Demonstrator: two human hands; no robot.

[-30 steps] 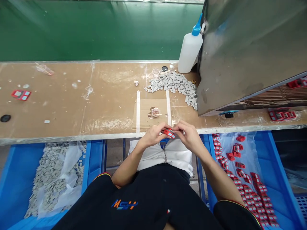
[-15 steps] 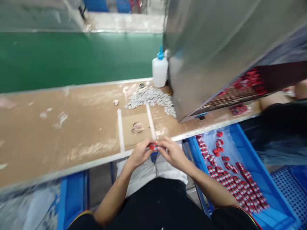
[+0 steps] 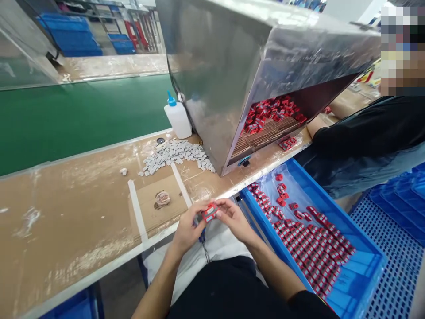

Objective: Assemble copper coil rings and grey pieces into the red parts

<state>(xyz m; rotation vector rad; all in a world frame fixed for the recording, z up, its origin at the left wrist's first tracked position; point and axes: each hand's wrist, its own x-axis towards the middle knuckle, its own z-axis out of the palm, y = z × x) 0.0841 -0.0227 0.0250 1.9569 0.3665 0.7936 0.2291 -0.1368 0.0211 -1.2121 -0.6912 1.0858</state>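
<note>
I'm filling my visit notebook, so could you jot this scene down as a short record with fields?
Left hand: fingers on a small red piece
Right hand: fingers on the same piece
Bench: heap of grey chips, white bottle with blue top, shallow cup
Blue tray, at right: red pieces, many in rows, some loose
Metal housing: more red pieces inside
Nearby: co-worker in dark top, far right

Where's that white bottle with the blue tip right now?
In the head view, the white bottle stands left of centre, beside the large metal box and just beyond the heap of grey pieces.
</note>
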